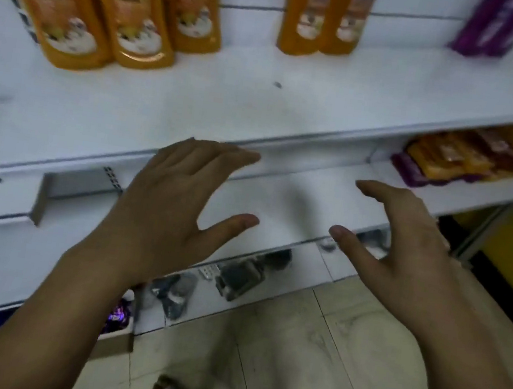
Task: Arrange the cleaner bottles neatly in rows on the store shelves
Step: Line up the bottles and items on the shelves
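Note:
Orange cleaner bottles stand upright on the white upper shelf [259, 107]. A group of three [110, 8] is at the far left, and a pair [325, 15] stands further right near the back panel. My left hand [176, 204] and my right hand [404, 244] hover in front of the shelf's front edge, below the bottles. Both hands have fingers spread and hold nothing. A wide gap lies between the hands and the bottles.
A purple package [495, 26] leans at the upper right. Orange and purple flat packs [467, 152] lie on the lower shelf at right. Dark small packets [238, 276] sit on the bottom shelf. Pale floor tiles [311, 346] are below.

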